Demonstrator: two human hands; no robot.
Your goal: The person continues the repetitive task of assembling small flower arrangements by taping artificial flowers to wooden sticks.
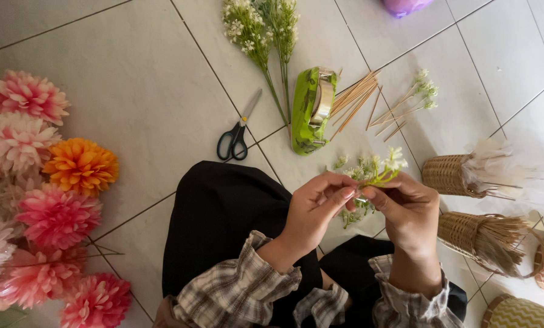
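Note:
My left hand (316,206) and my right hand (406,209) meet over my lap, both pinching a small sprig of white artificial flowers (375,170) with green stem. The fingertips of both hands touch at the sprig's base. A green tape dispenser (311,109) lies on the tiled floor just beyond my hands. Beside it rests a bundle of thin wooden sticks (354,97). Black-handled scissors (238,130) lie to the left of the dispenser.
Large pink and orange artificial flowers (35,194) are piled at the left. Tall white-flowered stems (263,36) lie at the top. Small woven baskets (451,176) holding sticks and feathers lie at the right. A purple object (402,6) sits at the top edge.

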